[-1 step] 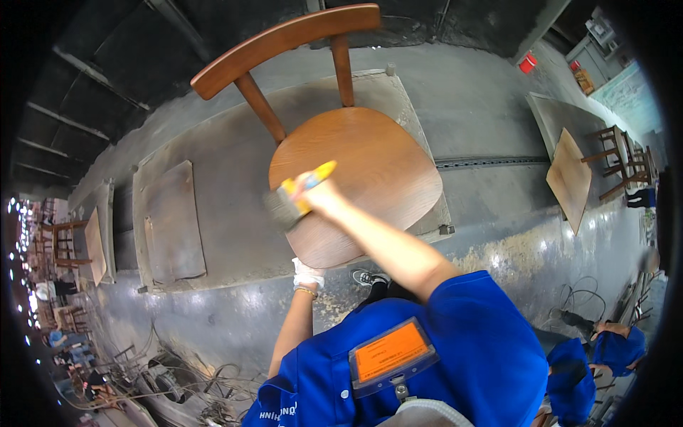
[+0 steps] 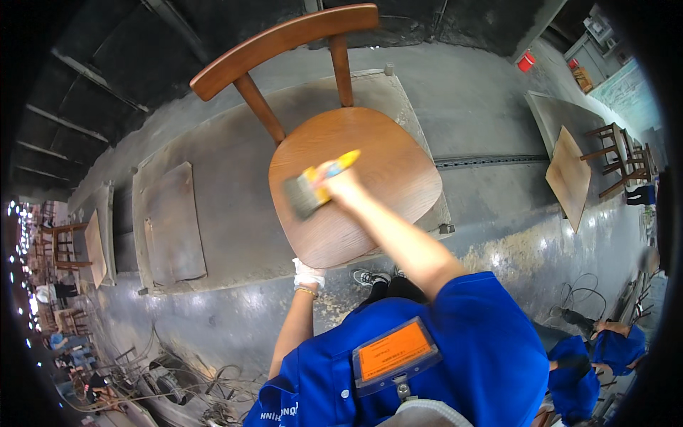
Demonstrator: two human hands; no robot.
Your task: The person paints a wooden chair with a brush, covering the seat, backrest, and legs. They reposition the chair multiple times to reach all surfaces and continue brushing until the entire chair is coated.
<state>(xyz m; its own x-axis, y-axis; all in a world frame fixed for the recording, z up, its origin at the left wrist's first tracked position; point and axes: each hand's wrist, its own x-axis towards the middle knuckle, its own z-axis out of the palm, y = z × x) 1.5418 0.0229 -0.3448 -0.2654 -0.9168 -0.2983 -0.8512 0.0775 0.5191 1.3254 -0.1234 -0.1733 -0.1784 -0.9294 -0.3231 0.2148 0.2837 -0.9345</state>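
A brown wooden chair point(image 2: 356, 164) with a rounded seat and curved backrest stands in front of me, its back on the far side. My right hand point(image 2: 340, 183), bare and slightly blurred, is closed around a wide flat paintbrush point(image 2: 307, 193) with a yellow handle and dark bristles. The bristles are over the left part of the seat; whether they touch it is hard to tell. My left hand point(image 2: 308, 273), in a white glove, grips the seat's near edge, its fingertips hidden by the seat.
Under the chair lies a large stained grey platform point(image 2: 235, 178) with a loose flat board point(image 2: 176, 224) on its left. Other chairs point(image 2: 617, 160) stand on boards at both sides. Tangled cables point(image 2: 171, 381) lie lower left. People in blue point(image 2: 573, 381) are at lower right. A red bucket point(image 2: 526, 62) sits at the back.
My right hand and the paintbrush have shifted to the right and slightly away from me across the seat. The left hand and the chair stay where they were.
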